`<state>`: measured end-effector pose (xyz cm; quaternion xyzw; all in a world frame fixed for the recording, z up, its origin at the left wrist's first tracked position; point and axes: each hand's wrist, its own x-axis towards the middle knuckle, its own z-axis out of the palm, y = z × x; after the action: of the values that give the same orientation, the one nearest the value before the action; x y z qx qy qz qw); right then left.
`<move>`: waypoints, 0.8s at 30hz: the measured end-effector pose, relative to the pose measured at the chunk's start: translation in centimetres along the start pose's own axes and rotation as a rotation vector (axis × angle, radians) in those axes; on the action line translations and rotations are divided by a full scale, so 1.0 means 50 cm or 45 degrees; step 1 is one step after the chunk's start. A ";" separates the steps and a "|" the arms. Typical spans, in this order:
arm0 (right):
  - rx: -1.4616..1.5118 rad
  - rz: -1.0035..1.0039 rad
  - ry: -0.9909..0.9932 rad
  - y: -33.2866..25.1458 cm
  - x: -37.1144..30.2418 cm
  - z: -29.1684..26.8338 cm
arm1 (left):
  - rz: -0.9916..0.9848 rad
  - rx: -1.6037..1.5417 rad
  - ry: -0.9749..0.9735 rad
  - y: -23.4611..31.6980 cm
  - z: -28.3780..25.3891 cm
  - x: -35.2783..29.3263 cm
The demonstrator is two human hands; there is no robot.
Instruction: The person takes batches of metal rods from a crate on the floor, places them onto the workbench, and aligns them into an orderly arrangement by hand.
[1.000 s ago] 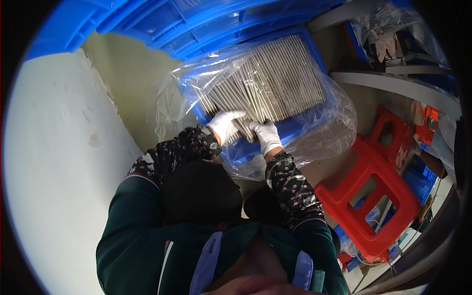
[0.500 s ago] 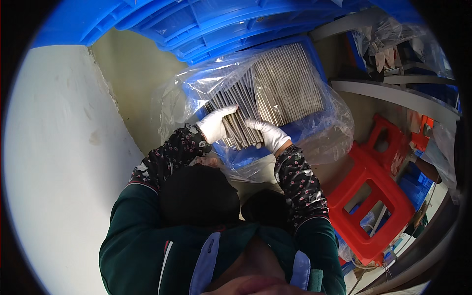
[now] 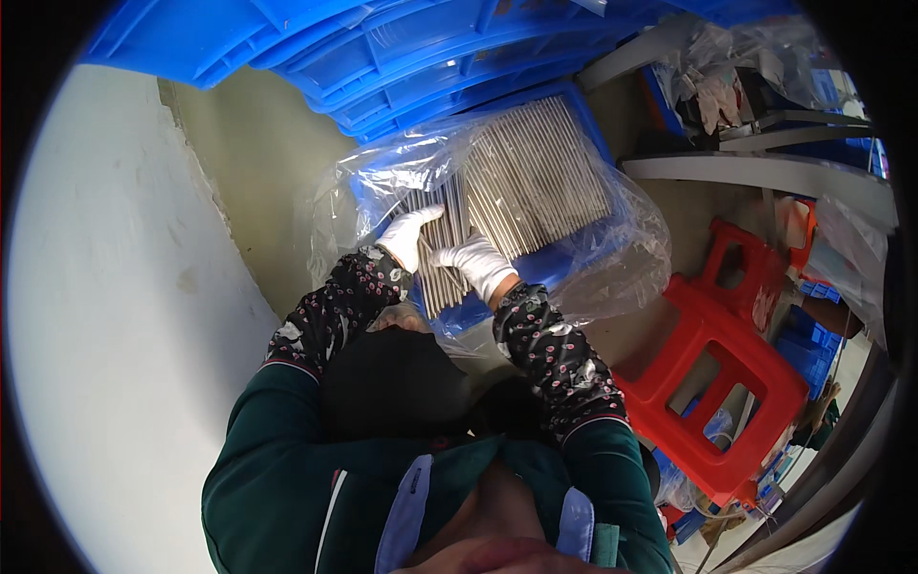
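Observation:
A blue crate [image 3: 601, 134] lined with a clear plastic bag [image 3: 626, 251] holds many thin grey metal rods [image 3: 540, 177] lying side by side. At its left part, a bundle of metal rods [image 3: 442, 277] sits between my white-gloved hands, its near ends toward me. My left hand [image 3: 407, 237] grips the bundle's left side, thumb across the top. My right hand [image 3: 478, 264] presses against its right side, fingers reaching over the rods. Both hands are closed around the bundle; the fingertips underneath are hidden.
Stacked blue crates [image 3: 402, 72] rise just beyond the rods. A red plastic stool [image 3: 765, 368] stands at the right, below a grey curved metal bar [image 3: 755, 174]. On the left is a white panel [image 3: 124, 287].
My right hand has moved left, closer to my left hand. The bundle's near ends have swung left, so the rods point more straight toward me. The whole view has shifted slightly.

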<state>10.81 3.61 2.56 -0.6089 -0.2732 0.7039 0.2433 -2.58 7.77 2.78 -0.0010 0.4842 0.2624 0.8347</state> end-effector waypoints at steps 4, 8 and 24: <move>-0.152 -0.021 0.108 -0.046 -0.090 0.013 | -0.044 0.037 -0.036 -0.016 0.007 -0.033; -0.152 -0.100 0.178 -0.086 -0.198 -0.024 | -0.028 0.002 -0.195 -0.032 0.100 -0.115; -0.231 -0.668 0.453 -0.468 -0.927 -0.137 | 0.138 0.289 -0.418 -0.032 0.703 -0.749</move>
<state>24.30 -9.94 51.30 -0.6505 -0.4356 0.4724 0.4049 11.78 -0.98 51.37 0.1618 0.3675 0.2476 0.8817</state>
